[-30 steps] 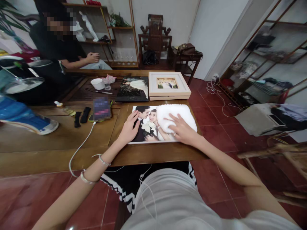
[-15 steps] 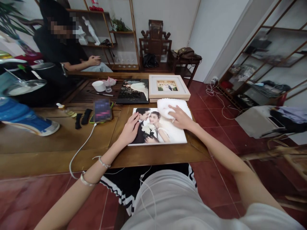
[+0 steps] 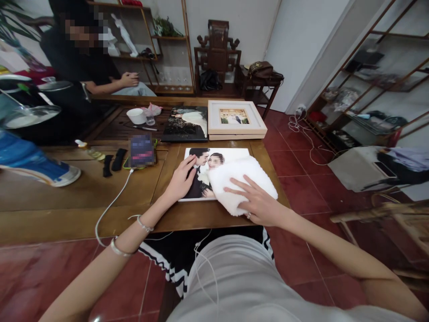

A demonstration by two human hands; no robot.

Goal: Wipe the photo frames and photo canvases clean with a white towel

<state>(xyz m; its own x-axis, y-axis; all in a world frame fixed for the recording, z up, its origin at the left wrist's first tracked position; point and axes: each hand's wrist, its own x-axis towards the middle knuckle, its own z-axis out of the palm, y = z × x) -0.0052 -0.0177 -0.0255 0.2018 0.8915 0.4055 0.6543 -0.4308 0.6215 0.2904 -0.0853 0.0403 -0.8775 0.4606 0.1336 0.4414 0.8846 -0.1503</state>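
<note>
A glossy wedding photo panel (image 3: 197,190) lies flat on the wooden table in front of me. My left hand (image 3: 182,178) rests on its left edge, fingers stretched out over the dark suit and hair. Over the panel's right part is a fluffy white cloth (image 3: 224,197), which hides the lower right of the picture and hangs past the near edge. My right hand (image 3: 256,199) lies on top of this cloth with its fingers spread, pressing it down.
Behind the panel are a dark photo panel (image 3: 186,124) and a pale framed photo (image 3: 237,120). To the left lie a phone (image 3: 142,151) on a white cable, two black strips, a small bottle (image 3: 90,150) and a white cup (image 3: 136,116). Across the table sits a person.
My right hand and the white cloth have moved toward me, from the panel's upper right corner to its lower right. The left hand stays at the left edge.
</note>
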